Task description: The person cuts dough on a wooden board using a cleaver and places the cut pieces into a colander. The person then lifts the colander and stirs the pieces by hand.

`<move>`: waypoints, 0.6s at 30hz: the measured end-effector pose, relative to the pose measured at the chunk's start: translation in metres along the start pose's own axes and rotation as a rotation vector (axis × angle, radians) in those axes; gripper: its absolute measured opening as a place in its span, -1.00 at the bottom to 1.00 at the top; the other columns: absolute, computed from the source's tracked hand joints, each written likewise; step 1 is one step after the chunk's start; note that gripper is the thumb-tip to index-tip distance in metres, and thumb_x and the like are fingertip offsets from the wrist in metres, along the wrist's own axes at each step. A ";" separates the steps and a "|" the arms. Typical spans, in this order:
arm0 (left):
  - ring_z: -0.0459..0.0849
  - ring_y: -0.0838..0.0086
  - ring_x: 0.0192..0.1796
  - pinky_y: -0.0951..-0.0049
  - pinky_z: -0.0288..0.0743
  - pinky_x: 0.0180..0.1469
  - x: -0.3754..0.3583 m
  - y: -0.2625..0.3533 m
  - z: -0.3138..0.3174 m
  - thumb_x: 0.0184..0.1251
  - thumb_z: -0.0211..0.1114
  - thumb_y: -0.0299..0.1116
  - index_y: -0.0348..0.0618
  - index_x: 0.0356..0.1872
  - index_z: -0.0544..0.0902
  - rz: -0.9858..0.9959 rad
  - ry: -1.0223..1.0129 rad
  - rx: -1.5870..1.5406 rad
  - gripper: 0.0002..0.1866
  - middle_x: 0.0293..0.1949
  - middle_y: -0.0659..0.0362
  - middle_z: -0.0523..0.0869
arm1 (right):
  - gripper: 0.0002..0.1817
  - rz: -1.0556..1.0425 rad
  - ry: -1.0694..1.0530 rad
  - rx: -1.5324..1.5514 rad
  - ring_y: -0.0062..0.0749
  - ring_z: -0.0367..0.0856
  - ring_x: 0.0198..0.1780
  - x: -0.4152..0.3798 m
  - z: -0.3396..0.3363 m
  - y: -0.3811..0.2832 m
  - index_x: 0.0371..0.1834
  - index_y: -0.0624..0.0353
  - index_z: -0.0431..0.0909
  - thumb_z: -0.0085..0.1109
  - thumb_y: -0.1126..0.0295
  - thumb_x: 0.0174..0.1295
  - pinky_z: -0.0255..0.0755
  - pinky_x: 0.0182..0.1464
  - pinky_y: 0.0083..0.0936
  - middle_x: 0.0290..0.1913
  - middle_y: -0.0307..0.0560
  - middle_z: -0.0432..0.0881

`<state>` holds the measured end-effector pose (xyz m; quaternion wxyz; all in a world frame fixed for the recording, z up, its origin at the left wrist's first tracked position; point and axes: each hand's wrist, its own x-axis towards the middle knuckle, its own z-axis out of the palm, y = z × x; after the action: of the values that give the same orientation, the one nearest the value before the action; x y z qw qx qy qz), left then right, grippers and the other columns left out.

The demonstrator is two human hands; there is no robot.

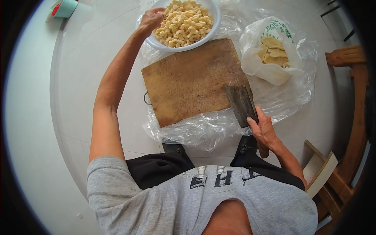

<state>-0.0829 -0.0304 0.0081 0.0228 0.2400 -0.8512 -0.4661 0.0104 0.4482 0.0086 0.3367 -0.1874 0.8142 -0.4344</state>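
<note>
My left hand (153, 18) is at the left rim of a pale plastic bowl (216, 24), its fingers touching the heap of small yellowish chunks (184, 24); whether they grip any is hidden. In my right hand (263, 129) is a dark broad-bladed cleaver (241, 105), its blade lying over the lower right corner of a wooden cutting board (192, 84). The board's surface shows only a few small crumbs. To the right of the board, an open white plastic bag (278, 76) holds several flat yellowish pieces (273, 53).
Clear plastic sheeting (203, 131) lies under the board and bag on the pale floor (82, 78). Wooden furniture (354, 98) stands at the right. A light green container (67, 8) is at the top left. My shoes (247, 145) are just below the sheeting.
</note>
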 end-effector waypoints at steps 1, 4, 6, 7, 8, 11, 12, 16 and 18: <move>0.61 0.37 -0.16 0.41 0.53 -0.13 0.003 -0.013 0.006 0.27 0.17 -0.24 -0.26 0.21 0.37 -0.019 0.065 0.111 -0.48 -0.08 -0.01 0.61 | -0.82 0.019 -0.003 0.001 -0.09 0.45 -0.59 0.000 0.000 0.002 -0.20 0.28 0.29 0.02 0.51 0.17 0.33 -0.47 -0.35 -0.61 0.16 0.40; 0.49 0.15 0.11 0.28 0.41 0.14 0.013 -0.044 0.028 0.30 0.05 0.06 -0.24 0.35 0.09 -0.090 0.050 0.304 -0.25 0.10 -0.21 0.46 | -0.80 0.019 0.020 -0.014 -0.08 0.47 -0.57 0.002 0.002 0.003 -0.19 0.29 0.30 0.03 0.49 0.17 0.35 -0.45 -0.35 -0.59 0.17 0.42; 0.24 -0.02 0.29 0.07 0.22 0.27 -0.001 -0.024 0.057 0.30 -0.10 0.20 -0.18 0.39 -0.07 -0.241 0.084 0.358 -0.17 0.25 -0.31 0.19 | -0.79 0.048 -0.005 -0.025 -0.08 0.50 -0.56 0.003 0.001 0.002 -0.18 0.30 0.30 0.03 0.49 0.16 0.36 -0.45 -0.35 -0.58 0.18 0.44; 0.05 -0.11 0.39 -0.08 0.08 0.33 -0.004 -0.012 0.073 0.30 -0.16 0.25 -0.12 0.40 -0.12 -0.351 0.112 0.379 -0.16 0.35 -0.32 -0.01 | -0.79 0.064 -0.015 -0.030 -0.08 0.51 -0.55 0.003 0.001 0.002 -0.17 0.30 0.30 0.04 0.49 0.16 0.37 -0.44 -0.35 -0.58 0.19 0.45; -0.10 -0.14 0.41 -0.17 -0.04 0.33 -0.001 -0.005 0.088 0.29 -0.18 0.26 -0.09 0.40 -0.11 -0.375 0.121 0.341 -0.17 0.37 -0.27 -0.16 | -0.79 0.058 -0.019 -0.050 -0.10 0.54 -0.54 0.003 0.002 0.004 -0.17 0.30 0.30 0.03 0.49 0.16 0.38 -0.44 -0.35 -0.58 0.18 0.46; -0.18 -0.15 0.43 -0.22 -0.12 0.35 0.004 0.011 0.114 0.34 -0.17 0.17 -0.06 0.40 -0.04 -0.247 0.183 0.280 -0.26 0.40 -0.23 -0.17 | -0.79 0.048 0.011 -0.052 -0.10 0.55 -0.53 0.001 0.006 -0.003 -0.18 0.30 0.31 0.03 0.49 0.16 0.39 -0.45 -0.35 -0.58 0.16 0.48; -0.14 -0.15 0.42 -0.24 -0.06 0.32 0.009 0.011 0.119 0.34 -0.14 0.09 -0.06 0.39 0.00 -0.131 0.180 0.361 -0.30 0.40 -0.22 -0.15 | -0.77 0.007 0.009 -0.102 -0.40 0.54 -0.56 0.001 0.006 0.004 -0.13 0.32 0.33 0.01 0.44 0.20 0.42 -0.50 -0.46 -0.53 0.00 0.56; 0.15 -0.01 0.35 -0.05 0.10 0.32 0.013 0.008 0.125 0.35 -0.06 -0.07 -0.12 0.33 0.18 0.222 0.201 0.432 -0.41 0.33 -0.19 0.12 | -0.73 0.086 -0.019 -0.080 -0.40 0.54 -0.56 0.002 0.004 0.001 -0.08 0.34 0.33 0.01 0.43 0.20 0.42 -0.50 -0.46 -0.53 0.01 0.56; 0.31 0.11 0.28 0.13 0.19 0.31 0.014 0.012 0.112 0.35 -0.05 -0.11 -0.15 0.26 0.30 0.309 0.225 0.341 -0.48 0.28 -0.16 0.28 | -0.71 0.148 -0.035 -0.050 -0.39 0.54 -0.56 0.002 0.004 0.004 -0.06 0.34 0.33 0.00 0.43 0.20 0.42 -0.50 -0.46 -0.53 0.00 0.56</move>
<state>-0.1290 0.0563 -0.0482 0.1476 0.1577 -0.9362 -0.2772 0.0114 0.4468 0.0034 0.3774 -0.1427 0.8303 -0.3845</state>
